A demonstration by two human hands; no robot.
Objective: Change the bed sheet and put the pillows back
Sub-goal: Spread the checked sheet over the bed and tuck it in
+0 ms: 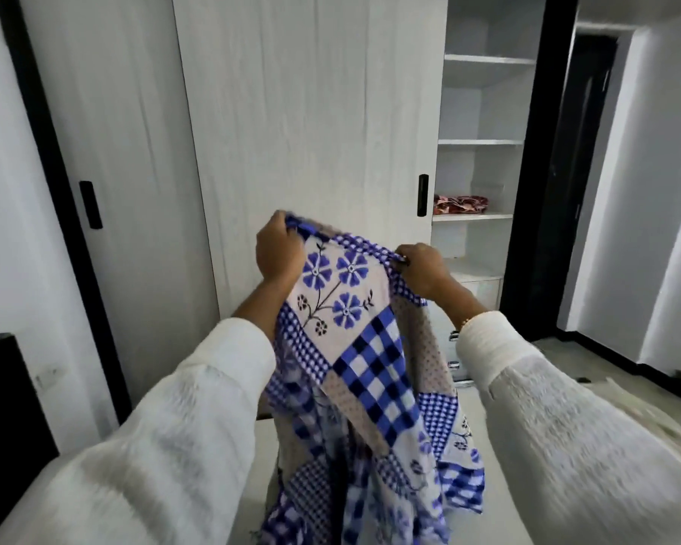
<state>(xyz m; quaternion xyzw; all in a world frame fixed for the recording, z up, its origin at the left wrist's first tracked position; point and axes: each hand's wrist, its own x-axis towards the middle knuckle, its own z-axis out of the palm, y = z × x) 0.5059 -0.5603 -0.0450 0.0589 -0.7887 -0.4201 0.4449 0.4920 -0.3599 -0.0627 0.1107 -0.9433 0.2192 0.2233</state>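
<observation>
Bed sheet, blue-and-white patchwork cotton with checks and flower motifs, hangs in front of the white sliding wardrobe door. Left hand grips its top edge, fingers curled round bunched cloth. Right hand pinches the same edge, just beside. Far right, red patterned folded cloth on an open wardrobe shelf.

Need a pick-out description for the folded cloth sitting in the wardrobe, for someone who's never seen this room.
Find the white wardrobe; its right side is open, showing shelves. On the shelf level with the black door handle lies a folded red patterned cloth, against the left side. It is the only item visible on those shelves, and unlike the blue-and-white sheet, nobody holds it.
</observation>
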